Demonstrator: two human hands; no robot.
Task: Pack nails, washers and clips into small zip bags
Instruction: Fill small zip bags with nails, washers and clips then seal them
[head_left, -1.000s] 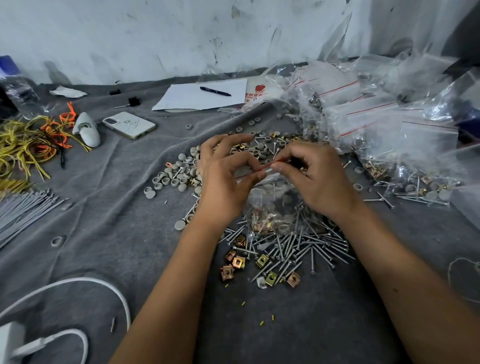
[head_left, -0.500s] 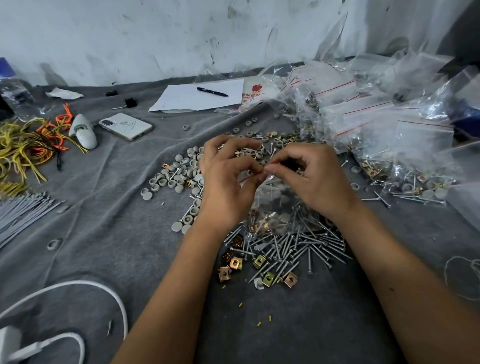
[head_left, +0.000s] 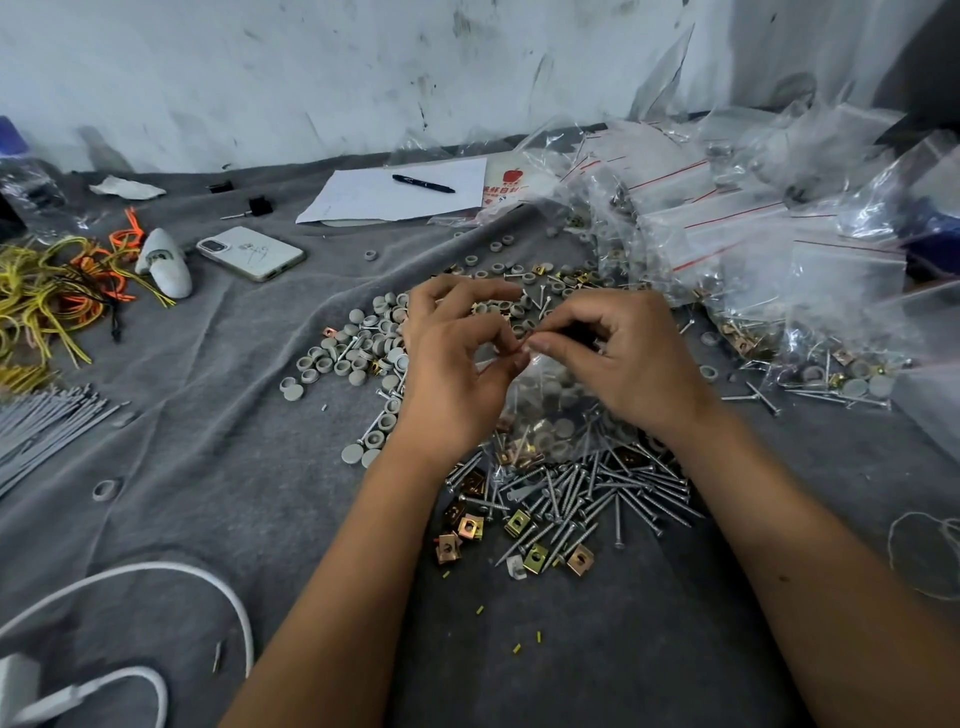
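Note:
A small clear zip bag (head_left: 545, 410) with grey washers, nails and gold clips inside hangs between my hands above the grey cloth. My left hand (head_left: 457, 374) pinches the bag's red-lined top edge from the left. My right hand (head_left: 623, 358) pinches the same edge from the right, fingertips almost meeting the left ones. Below the bag lies a heap of loose nails (head_left: 597, 493). Gold clips (head_left: 467, 530) are scattered at its front left. Grey washers (head_left: 353, 358) spread to the left of my left hand.
Filled zip bags (head_left: 753, 249) pile up at the right. A phone (head_left: 249, 253), paper with a pen (head_left: 423, 183), yellow and orange cords (head_left: 57, 291) and grey cable ties (head_left: 41, 431) lie to the left. A white cable (head_left: 156, 577) curls at the front left.
My two hands have drawn closer together along the bag's top edge; the bag hangs in about the same place.

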